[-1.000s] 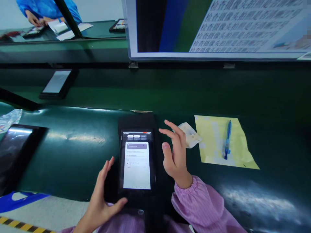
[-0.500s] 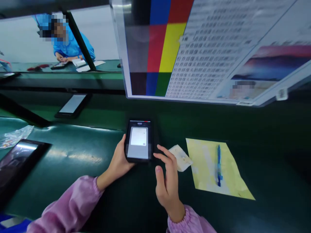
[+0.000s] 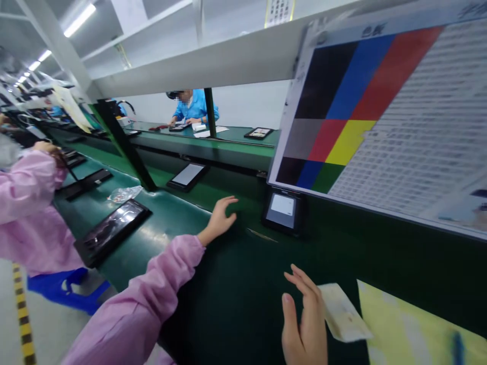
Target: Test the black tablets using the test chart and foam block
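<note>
The black rectangular tablet with a lit screen [image 3: 280, 210] lies on the dark green surface [image 3: 236, 289], below the white-bordered colour-chart board [image 3: 342, 132]. Left hand [image 3: 220, 219]: fingers spread, gripping nothing, apart from the tablet. Right hand [image 3: 304, 317]: fingers loosely parted (also unloaded), just beside the creased white paper piece [image 3: 344, 315].

Smooth, glossy green bench [image 3: 158, 223]
On it, matt yellow paper [image 3: 395, 317] and crinkled plastic [image 3: 125, 194] (shiny, see-through); beyond it, a smooth-screened tablet [image 3: 282, 212].
</note>
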Action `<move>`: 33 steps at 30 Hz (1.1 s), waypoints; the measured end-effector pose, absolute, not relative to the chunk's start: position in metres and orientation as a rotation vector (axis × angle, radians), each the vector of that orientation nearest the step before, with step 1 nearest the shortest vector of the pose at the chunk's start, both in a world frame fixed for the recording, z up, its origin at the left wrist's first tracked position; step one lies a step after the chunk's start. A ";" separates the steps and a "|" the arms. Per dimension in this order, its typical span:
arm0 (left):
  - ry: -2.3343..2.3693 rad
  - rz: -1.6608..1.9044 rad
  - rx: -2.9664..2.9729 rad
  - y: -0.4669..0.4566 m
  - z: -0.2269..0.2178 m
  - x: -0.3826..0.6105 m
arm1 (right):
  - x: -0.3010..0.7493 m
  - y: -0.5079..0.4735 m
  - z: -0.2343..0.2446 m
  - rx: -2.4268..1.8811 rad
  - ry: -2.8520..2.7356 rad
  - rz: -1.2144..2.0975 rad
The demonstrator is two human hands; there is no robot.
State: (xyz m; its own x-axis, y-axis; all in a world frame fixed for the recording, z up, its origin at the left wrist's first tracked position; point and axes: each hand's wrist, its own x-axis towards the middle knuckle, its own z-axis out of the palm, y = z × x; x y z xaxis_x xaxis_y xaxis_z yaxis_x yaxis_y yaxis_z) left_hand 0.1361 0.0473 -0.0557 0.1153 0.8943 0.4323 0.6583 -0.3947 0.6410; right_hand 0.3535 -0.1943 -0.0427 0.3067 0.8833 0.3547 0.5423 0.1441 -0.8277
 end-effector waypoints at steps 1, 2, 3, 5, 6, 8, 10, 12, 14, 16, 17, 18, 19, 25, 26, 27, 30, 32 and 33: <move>1.613 1.163 2.100 0.048 -0.047 0.102 | 0.353 -0.195 -0.041 -1.544 -1.359 0.449; 1.720 1.169 2.078 0.048 -0.037 0.065 | 0.352 -0.196 -0.040 -1.557 -1.358 0.486; 1.833 1.165 2.049 0.046 -0.027 0.027 | 0.351 -0.197 -0.039 -1.565 -1.363 0.518; 2.056 1.112 1.981 0.039 -0.007 -0.045 | 0.349 -0.199 -0.037 -1.564 -1.384 0.556; 2.153 1.056 1.950 0.033 0.001 -0.078 | 0.348 -0.200 -0.037 -1.557 -1.390 0.556; 2.289 0.894 1.911 0.015 0.009 -0.130 | 0.345 -0.201 -0.037 -1.540 -1.403 0.546; 2.345 0.695 1.903 -0.005 0.008 -0.165 | 0.343 -0.201 -0.038 -1.526 -1.427 0.541; 2.359 0.519 1.912 -0.021 0.001 -0.185 | 0.342 -0.200 -0.039 -1.521 -1.462 0.535; 2.369 0.395 1.925 -0.029 -0.008 -0.195 | 0.341 -0.198 -0.040 -1.523 -1.477 0.505; 2.381 0.319 1.941 -0.030 -0.013 -0.199 | 0.340 -0.195 -0.040 -1.518 -1.481 0.464; 2.383 0.291 1.951 -0.029 -0.014 -0.201 | 0.340 -0.194 -0.040 -1.516 -1.484 0.448; 2.379 0.267 1.964 -0.027 -0.014 -0.202 | 0.341 -0.193 -0.040 -1.512 -1.488 0.438; 2.370 0.245 1.979 -0.026 -0.013 -0.203 | 0.341 -0.192 -0.040 -1.509 -1.490 0.433; 2.317 0.180 2.047 -0.029 -0.007 -0.209 | 0.343 -0.189 -0.045 -1.514 -1.478 0.423; 2.322 0.181 2.049 -0.030 -0.008 -0.209 | 0.343 -0.189 -0.046 -1.508 -1.477 0.415; 2.332 0.184 2.046 -0.031 -0.010 -0.208 | 0.342 -0.189 -0.046 -1.504 -1.480 0.409; 2.367 0.197 2.016 -0.032 -0.014 -0.206 | 0.340 -0.188 -0.046 -1.504 -1.494 0.404; 2.385 0.209 1.983 -0.031 -0.016 -0.205 | 0.340 -0.188 -0.045 -1.515 -1.501 0.409; 2.395 0.219 1.960 -0.031 -0.016 -0.206 | 0.339 -0.187 -0.044 -1.519 -1.501 0.409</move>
